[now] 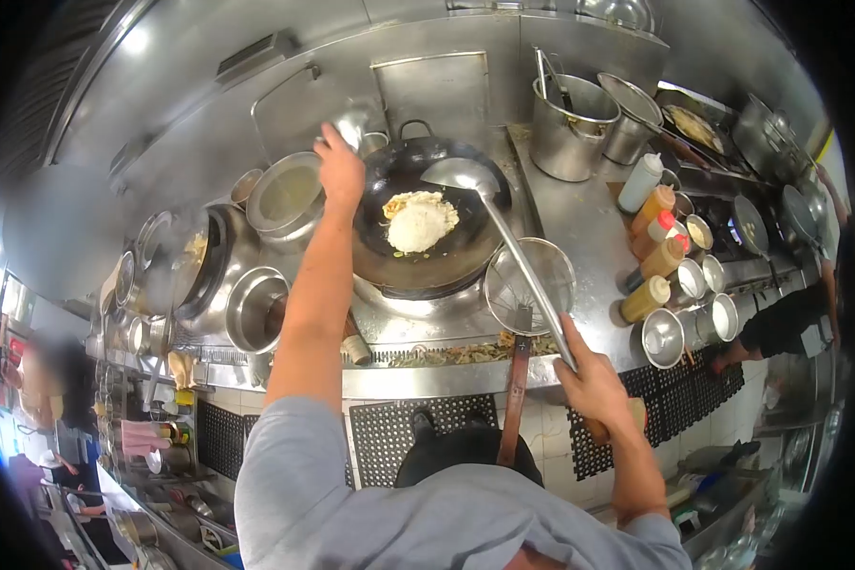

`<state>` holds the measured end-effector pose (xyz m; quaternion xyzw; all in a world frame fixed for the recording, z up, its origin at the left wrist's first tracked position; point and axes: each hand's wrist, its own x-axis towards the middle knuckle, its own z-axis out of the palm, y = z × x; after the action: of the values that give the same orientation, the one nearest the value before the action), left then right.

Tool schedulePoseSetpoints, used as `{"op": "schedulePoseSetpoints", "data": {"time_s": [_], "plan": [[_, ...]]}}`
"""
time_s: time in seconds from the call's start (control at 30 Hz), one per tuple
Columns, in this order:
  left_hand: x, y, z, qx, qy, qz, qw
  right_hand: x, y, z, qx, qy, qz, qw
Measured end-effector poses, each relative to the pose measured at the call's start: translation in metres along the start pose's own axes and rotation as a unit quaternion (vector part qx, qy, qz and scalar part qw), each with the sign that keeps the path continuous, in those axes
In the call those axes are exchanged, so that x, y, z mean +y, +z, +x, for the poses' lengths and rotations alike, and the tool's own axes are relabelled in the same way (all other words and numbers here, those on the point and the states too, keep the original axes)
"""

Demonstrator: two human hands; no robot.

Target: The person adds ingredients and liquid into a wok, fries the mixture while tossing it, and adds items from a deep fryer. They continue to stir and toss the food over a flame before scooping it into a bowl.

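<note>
My left hand [340,171] reaches out past the left rim of a black wok [475,249]. At its fingers is a shiny metal thing [351,131], blurred, perhaps a small bowl. My right hand [594,385] is wrapped round the long handle of a wok ladle [461,175], whose head is over the far right part of the wok. A mound of white rice [423,228] lies in the wok on yellowish cooked egg [418,199]. In front of the wok, near the ladle's handle, rests a wire strainer [551,271] with a wooden handle.
Left of the wok stand a strainer over a pot [290,193], a steel pot [256,309] and another wok [199,261]. Squeeze bottles [657,233] and small metal bowls [663,337] line the right side. A tall pot [572,128] stands behind them. Other people are at both sides.
</note>
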<state>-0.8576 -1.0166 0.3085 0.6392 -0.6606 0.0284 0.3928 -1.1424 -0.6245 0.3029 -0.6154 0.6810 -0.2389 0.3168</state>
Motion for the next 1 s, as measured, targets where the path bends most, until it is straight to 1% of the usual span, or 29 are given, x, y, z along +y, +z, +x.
{"op": "schedulePoseSetpoints", "data": {"time_s": [0.07,0.1,0.13,0.17,0.2,0.27,0.3,0.33,0.37,0.4,0.43,0.47,0.5,0.53,0.57,0.6,0.63,0.67,0.7,0.73,0.77,0.8,0.83,0.87,0.9,0.93,0.97,1.0], "plan": [[0.011,-0.025,-0.011,0.102,0.011,-0.051,0.993,-0.005,-0.008,-0.004,-0.007,-0.001,-0.021,1.000],[0.001,-0.016,-0.027,0.075,0.102,0.000,0.992,-0.005,-0.008,-0.001,-0.013,-0.003,-0.045,0.999],[-0.007,-0.007,-0.045,0.047,0.192,0.051,0.979,-0.004,-0.003,0.011,-0.032,-0.007,-0.080,0.996],[0.006,-0.019,-0.067,-0.157,0.202,0.139,0.957,0.001,0.010,0.031,-0.051,-0.009,-0.112,0.992],[-0.005,-0.004,-0.077,-0.223,0.115,0.099,0.963,0.010,0.025,0.052,-0.070,-0.009,-0.145,0.987],[-0.045,-0.001,-0.083,-0.143,0.048,0.058,0.987,0.044,0.066,0.114,-0.126,-0.041,-0.246,0.960],[-0.043,-0.022,-0.090,-0.088,-0.031,0.009,0.996,0.033,0.057,0.135,-0.129,-0.043,-0.237,0.962],[-0.076,-0.026,-0.095,-0.003,0.007,-0.008,1.000,0.022,0.052,0.150,-0.132,-0.047,-0.229,0.963],[-0.091,-0.056,-0.107,0.052,0.040,-0.056,0.996,0.011,0.044,0.143,-0.110,-0.057,-0.223,0.967],[-0.120,-0.076,-0.124,0.122,0.063,-0.023,0.990,-0.005,0.029,0.128,-0.090,-0.068,-0.213,0.970],[-0.101,-0.131,-0.146,-0.004,-0.238,-0.237,0.942,-0.016,0.022,0.119,-0.071,-0.080,-0.203,0.973],[-0.125,-0.152,-0.176,0.076,-0.213,-0.300,0.927,-0.017,0.025,0.113,-0.049,-0.094,-0.180,0.978],[-0.136,-0.181,-0.203,0.098,-0.261,-0.410,0.869,-0.013,0.028,0.105,-0.028,-0.112,-0.157,0.981],[-0.156,-0.206,-0.230,0.108,-0.343,-0.390,0.848,-0.009,0.032,0.103,-0.008,-0.125,-0.131,0.983],[-0.167,-0.230,-0.263,0.131,-0.324,-0.422,0.836,-0.003,0.046,0.117,-0.030,-0.112,-0.171,0.978],[-0.170,-0.245,-0.289,0.207,-0.340,-0.484,0.779,0.006,0.067,0.138,-0.050,-0.094,-0.211,0.972],[-0.186,-0.261,-0.322,0.259,-0.386,-0.479,0.744,0.009,0.077,0.154,-0.065,-0.078,-0.255,0.961],[-0.232,-0.273,-0.368,0.258,-0.428,-0.391,0.773,-0.001,0.071,0.157,-0.090,-0.047,-0.198,0.975],[-0.230,-0.298,-0.399,0.292,-0.450,-0.469,0.701,-0.019,0.061,0.157,-0.119,-0.018,-0.142,0.982],[-0.246,-0.314,-0.435,0.345,-0.467,-0.465,0.669,-0.036,0.059,0.162,-0.147,0.003,-0.089,0.985],[-0.258,-0.335,-0.471,0.366,-0.523,-0.408,0.653,-0.030,0.065,0.161,-0.090,-0.034,-0.108,0.989],[-0.268,-0.349,-0.495,0.398,-0.538,-0.389,0.633,-0.015,0.076,0.150,-0.041,-0.077,-0.125,0.988],[-0.278,-0.365,-0.522,0.445,-0.551,-0.367,0.603,-0.016,0.085,0.134,-0.001,-0.048,-0.169,0.984],[-0.283,-0.384,-0.563,0.510,-0.559,-0.336,0.560,-0.028,0.094,0.113,0.040,-0.075,-0.131,0.988],[-0.296,-0.401,-0.603,0.556,-0.555,-0.307,0.538,-0.055,0.100,0.090,0.013,-0.008,-0.101,0.995],[-0.293,-0.418,-0.628,0.597,-0.560,-0.284,0.499,-0.022,0.112,0.103,0.015,-0.074,-0.108,0.991],[-0.287,-0.432,-0.643,0.641,-0.571,-0.234,0.456,0.030,0.121,0.135,0.001,-0.164,-0.183,0.969],[-0.294,-0.449,-0.668,0.665,-0.582,-0.183,0.431,0.104,0.135,0.196,0.023,-0.302,-0.218,0.928]]}}
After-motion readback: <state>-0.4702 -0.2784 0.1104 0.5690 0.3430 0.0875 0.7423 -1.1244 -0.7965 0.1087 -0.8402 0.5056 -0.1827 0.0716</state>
